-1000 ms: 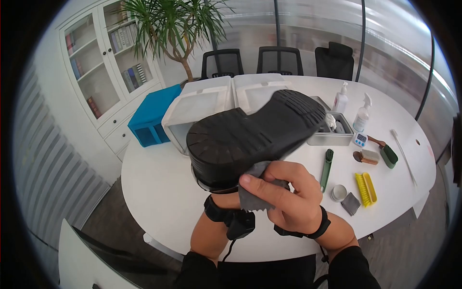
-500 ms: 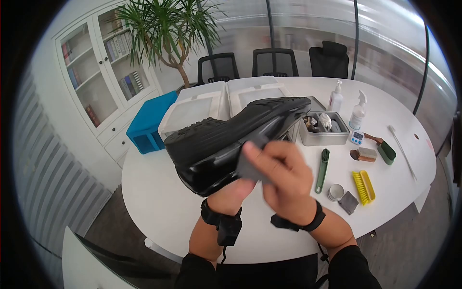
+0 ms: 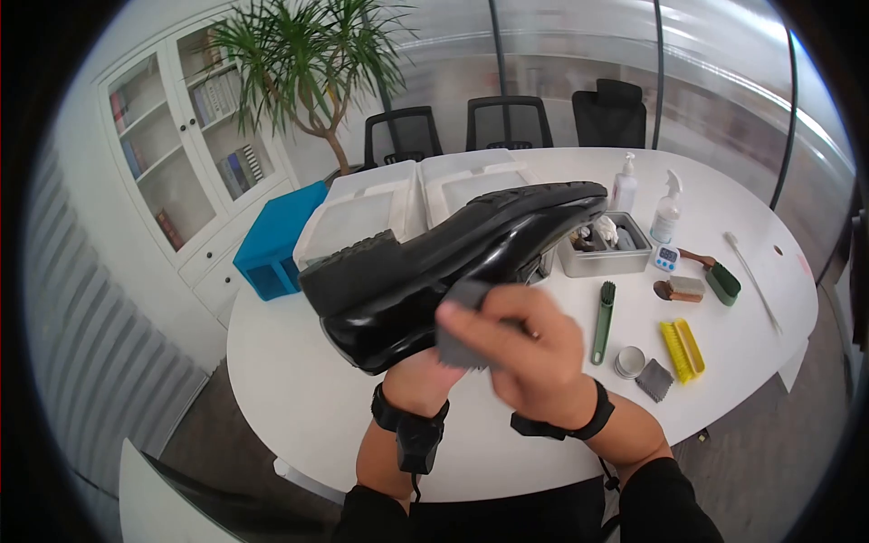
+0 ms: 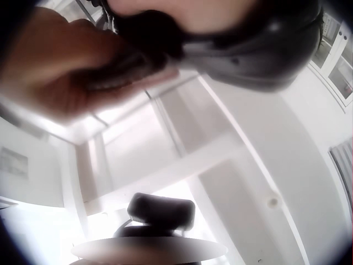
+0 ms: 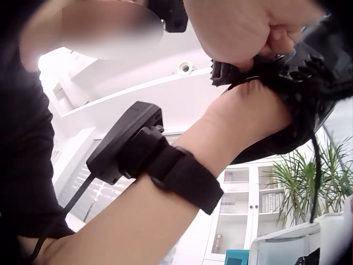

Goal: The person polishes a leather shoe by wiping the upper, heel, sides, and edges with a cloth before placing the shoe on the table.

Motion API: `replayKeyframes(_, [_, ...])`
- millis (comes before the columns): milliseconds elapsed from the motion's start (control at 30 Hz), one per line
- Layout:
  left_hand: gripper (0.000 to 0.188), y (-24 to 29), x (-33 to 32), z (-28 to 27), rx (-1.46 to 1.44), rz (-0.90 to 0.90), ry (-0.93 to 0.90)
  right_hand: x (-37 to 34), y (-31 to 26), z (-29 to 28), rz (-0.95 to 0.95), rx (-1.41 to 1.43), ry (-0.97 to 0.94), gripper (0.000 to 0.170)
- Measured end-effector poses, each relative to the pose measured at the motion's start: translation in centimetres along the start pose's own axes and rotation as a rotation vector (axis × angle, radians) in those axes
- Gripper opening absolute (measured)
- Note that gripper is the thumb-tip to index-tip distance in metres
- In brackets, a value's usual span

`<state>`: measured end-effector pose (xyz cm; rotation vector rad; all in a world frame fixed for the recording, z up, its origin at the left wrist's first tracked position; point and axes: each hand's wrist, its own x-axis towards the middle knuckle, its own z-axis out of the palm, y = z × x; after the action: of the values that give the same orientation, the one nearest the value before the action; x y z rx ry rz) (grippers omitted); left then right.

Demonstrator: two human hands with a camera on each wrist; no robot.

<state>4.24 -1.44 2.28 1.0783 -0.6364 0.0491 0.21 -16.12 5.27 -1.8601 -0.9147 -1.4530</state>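
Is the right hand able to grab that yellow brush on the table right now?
Probably yes: the yellow brush lies over on the side of the right hand, with nothing on top. But that hand holds a grey cloth, so it would likely have to put that down first.

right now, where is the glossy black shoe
In the head view, the glossy black shoe is near the centre, above the white oval table, held up by the left hand, beside the grey cloth in the right hand.
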Motion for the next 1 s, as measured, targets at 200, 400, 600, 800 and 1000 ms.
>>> replayKeyframes(200, [0.048,0.1,0.0,-0.4,-0.174,-0.144,-0.145,0.2,-0.4,-1.5,0.023,-0.004,-0.033,0.065])
replayKeyframes(400, [0.057,0.0,2.2,0.1,-0.995,-0.103,-0.130,1.1,3.3,-2.5,0.111,-0.109,0.164,0.066])
replayKeyframes(600, [0.057,1.1,2.2,-0.8,-0.941,-0.062,-0.188,0.8,1.7,-1.7,0.116,0.001,0.125,0.065])
replayKeyframes(800, [0.064,1.6,1.9,-0.5,-0.868,-0.044,-0.225,0.6,1.6,-1.8,0.011,0.007,0.072,0.072])
replayKeyframes(1000, [0.063,2.2,1.7,-0.5,-0.895,-0.045,-0.285,1.3,3.9,-3.5,0.139,-0.099,0.269,0.066])
